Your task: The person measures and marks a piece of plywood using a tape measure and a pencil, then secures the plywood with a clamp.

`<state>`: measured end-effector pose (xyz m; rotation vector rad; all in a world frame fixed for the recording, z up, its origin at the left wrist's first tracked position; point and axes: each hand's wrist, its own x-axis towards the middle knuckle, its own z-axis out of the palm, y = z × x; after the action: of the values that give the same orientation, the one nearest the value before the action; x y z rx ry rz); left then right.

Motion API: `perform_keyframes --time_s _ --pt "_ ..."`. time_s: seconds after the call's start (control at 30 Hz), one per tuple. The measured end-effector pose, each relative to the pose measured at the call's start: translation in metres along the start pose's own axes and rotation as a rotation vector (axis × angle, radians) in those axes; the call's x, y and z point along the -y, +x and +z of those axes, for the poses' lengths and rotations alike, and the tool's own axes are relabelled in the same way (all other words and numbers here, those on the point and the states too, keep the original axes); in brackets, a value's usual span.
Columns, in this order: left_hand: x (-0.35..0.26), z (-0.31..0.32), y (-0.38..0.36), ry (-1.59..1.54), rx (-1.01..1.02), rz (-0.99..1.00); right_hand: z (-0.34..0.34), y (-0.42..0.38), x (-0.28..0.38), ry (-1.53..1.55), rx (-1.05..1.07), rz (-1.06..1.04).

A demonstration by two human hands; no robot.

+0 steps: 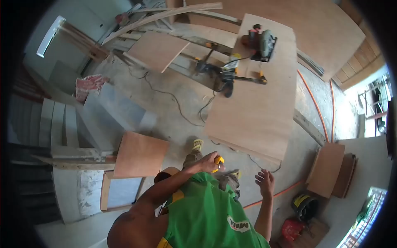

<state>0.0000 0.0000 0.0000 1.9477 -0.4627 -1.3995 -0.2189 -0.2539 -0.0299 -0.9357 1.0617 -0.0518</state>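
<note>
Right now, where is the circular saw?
In the head view, the circular saw sits at the far end of the large plywood sheet, upper centre-right, just beyond a yellow-and-black power tool.

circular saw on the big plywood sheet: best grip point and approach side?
Judging from the head view: take the circular saw by its dark handle on top, coming from above on the motor side. It sits flat on the plywood sheet near the far end, and the guard covers the blade. Finer handle detail is too small to tell.
</note>
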Motion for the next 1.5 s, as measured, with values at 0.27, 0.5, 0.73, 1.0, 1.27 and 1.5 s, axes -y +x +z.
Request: perform_keyframes --time_s 0.27,0.5,0.73,1.0,1.27,1.5 --pt "0.059 -0.130 -0.030 -0.275 -0.102 0.342 0.160 0.036 0.005 -0.210 -0.004 -0.053" --pt "0.148 -0.310 -0.063 -0.396 -0.164 0.342 0.334 0.068 0.055 -0.302 0.003 -0.157" --pt "0.186 -0.422 -0.074 -0.641 -0.407 -0.026 0.406 0.113 0.132 -0.514 0.000 -0.343" --pt "0.192 -0.432 -0.038 -0.365 -0.475 0.083 0.428 0.226 0.280 -0.505 -0.199 -0.571" --pt "0.148 -0.472 0.011 -0.160 -0.399 -0.137 0.435 0.382 0.398 -0.924 -0.665 -0.743" --pt "0.103 -0.526 0.024 -0.043 -0.467 -0.282 0.426 0.440 0.423 -0.823 -0.395 -0.568"
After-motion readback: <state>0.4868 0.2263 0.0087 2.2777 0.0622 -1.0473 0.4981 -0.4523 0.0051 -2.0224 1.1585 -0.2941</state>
